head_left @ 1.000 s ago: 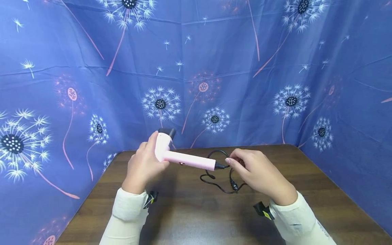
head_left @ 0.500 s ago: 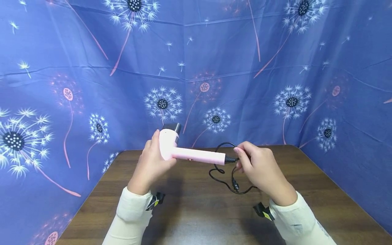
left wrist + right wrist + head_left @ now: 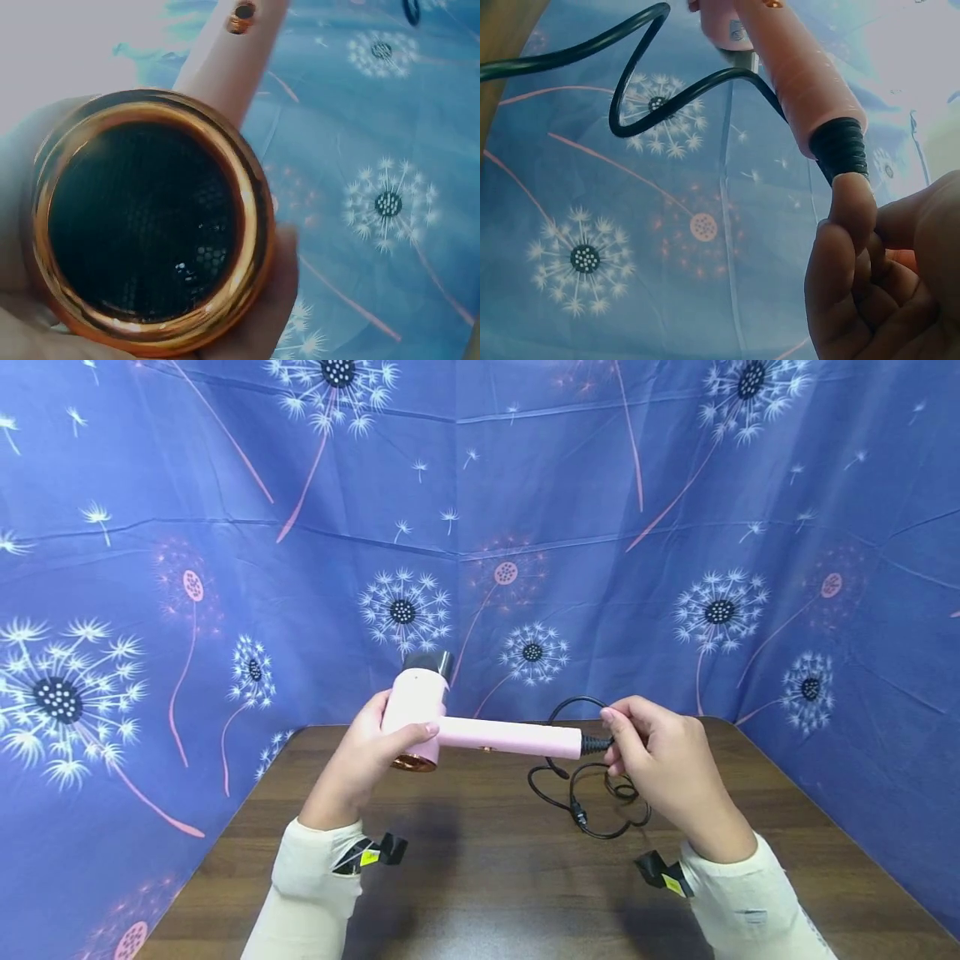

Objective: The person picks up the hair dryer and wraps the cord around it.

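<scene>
A pink hair dryer is held up above the table, its handle stretching to the right. My left hand grips the dryer's head, thumb across the front. A black nozzle tops the head, and a copper-coloured ring rims the dark mesh at its other end, large in the left wrist view. With thumb and fingers my right hand pinches the black cord just past the ribbed sleeve at the handle's end. The black cord loops down behind that hand; its plug hangs among the loops.
Below lies a brown wooden table. A blue curtain with a dandelion print surrounds its back and sides. Each sleeve cuff carries a small black wrist camera.
Both hands have moved to the right with the dryer. The head has turned, so its copper rim now shows underneath, and the right fingers have come to the cord by the handle.
</scene>
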{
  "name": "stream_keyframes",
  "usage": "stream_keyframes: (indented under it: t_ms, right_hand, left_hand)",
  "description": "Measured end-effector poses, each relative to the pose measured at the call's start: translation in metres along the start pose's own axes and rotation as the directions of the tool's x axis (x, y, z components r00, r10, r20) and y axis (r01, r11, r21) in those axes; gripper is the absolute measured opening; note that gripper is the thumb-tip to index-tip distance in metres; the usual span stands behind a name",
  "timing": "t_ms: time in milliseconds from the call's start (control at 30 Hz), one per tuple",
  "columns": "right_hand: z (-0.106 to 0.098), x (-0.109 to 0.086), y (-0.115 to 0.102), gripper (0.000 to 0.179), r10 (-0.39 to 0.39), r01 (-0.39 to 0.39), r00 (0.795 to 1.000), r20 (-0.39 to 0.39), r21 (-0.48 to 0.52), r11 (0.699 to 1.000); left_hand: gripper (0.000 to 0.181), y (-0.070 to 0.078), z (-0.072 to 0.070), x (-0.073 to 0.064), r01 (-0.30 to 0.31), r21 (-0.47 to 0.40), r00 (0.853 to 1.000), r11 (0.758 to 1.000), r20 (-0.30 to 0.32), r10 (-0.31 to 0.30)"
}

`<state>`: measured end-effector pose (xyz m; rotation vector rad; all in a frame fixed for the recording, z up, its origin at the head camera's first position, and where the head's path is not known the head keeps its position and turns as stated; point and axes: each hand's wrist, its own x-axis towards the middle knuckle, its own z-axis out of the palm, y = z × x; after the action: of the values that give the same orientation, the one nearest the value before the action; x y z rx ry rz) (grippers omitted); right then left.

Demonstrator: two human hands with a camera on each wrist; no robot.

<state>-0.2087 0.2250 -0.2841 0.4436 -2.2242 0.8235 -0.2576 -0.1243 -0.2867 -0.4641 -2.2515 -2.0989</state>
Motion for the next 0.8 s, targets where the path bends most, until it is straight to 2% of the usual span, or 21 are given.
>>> stream_keyframes:
  t_ms: [67, 167, 400, 633, 700, 800]
  right_hand:
    - [0.001, 0.000, 0.000, 0.020, 0.007, -0.007, 1.000, 0.000, 0.016, 1.000]
    - [0.004, -0.001, 0.000, 0.020, 0.010, -0.010, 1.000, 0.014, 0.031, 0.999]
    - [0.013, 0.000, 0.000, 0.021, 0.042, -0.045, 0.999, 0.019, 0.141, 0.989]
    - [0.025, 0.003, 0.003, 0.027, 0.003, -0.007, 1.000, 0.014, 0.304, 0.953]
    - [0.026, 0.003, 0.004, 0.026, -0.002, -0.002, 1.000, 0.012, 0.292, 0.956]
    - [0.029, 0.002, 0.006, 0.020, -0.005, -0.008, 0.998, 0.067, 0.193, 0.981]
  left_hand:
    - [0.076, -0.001, -0.002, 0.000, 0.025, -0.030, 1.000, 0.999, 0.010, -0.024]
    - [0.081, -0.004, -0.006, 0.001, 0.030, -0.028, 1.000, 0.999, 0.002, -0.030]
    - [0.087, -0.005, -0.007, 0.003, -0.045, -0.006, 0.998, 0.999, -0.035, 0.045]
    - [0.080, 0.000, -0.013, -0.003, -0.072, -0.013, 0.992, 0.997, -0.109, 0.071]
    - [0.080, 0.000, -0.014, -0.003, -0.080, -0.029, 0.989, 0.996, -0.124, 0.075]
    - [0.080, 0.002, -0.015, -0.002, -0.093, -0.044, 0.986, 0.995, -0.143, 0.086]
